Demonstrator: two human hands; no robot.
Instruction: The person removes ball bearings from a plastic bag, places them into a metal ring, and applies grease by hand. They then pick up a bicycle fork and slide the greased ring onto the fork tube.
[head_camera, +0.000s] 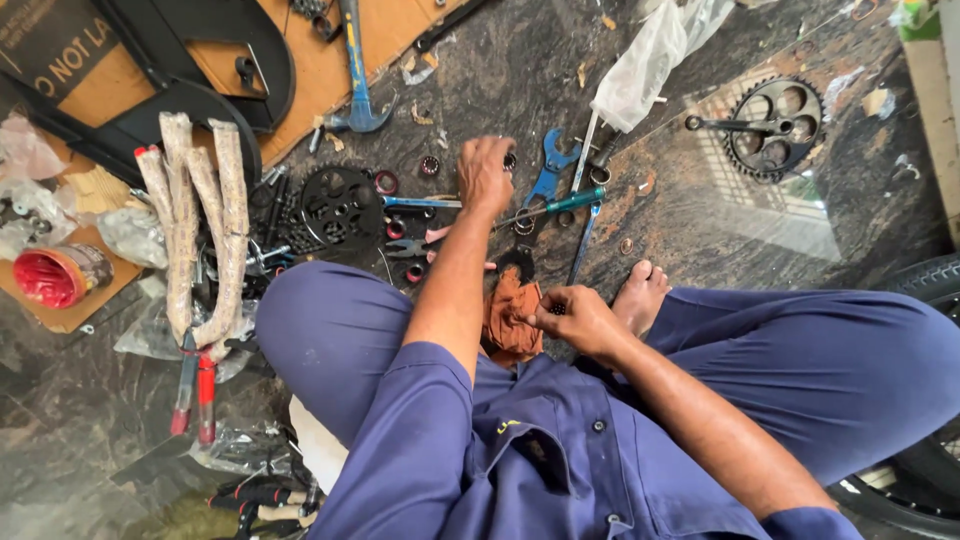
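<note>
A blue-handled claw hammer (357, 95) is lying partly on the brown cardboard sheet (320, 70) at the top. A crank arm with its black chainring (775, 125) is resting on the dark marble floor (520, 70), well apart from the rest. A wrapped bicycle fork (195, 220) is lying at the left, just beside a red-mouthed tin (58, 275). A clear plastic bag (650, 60) is sprawling near the top. A black tyre (925, 285) is showing at the right edge.
</note>
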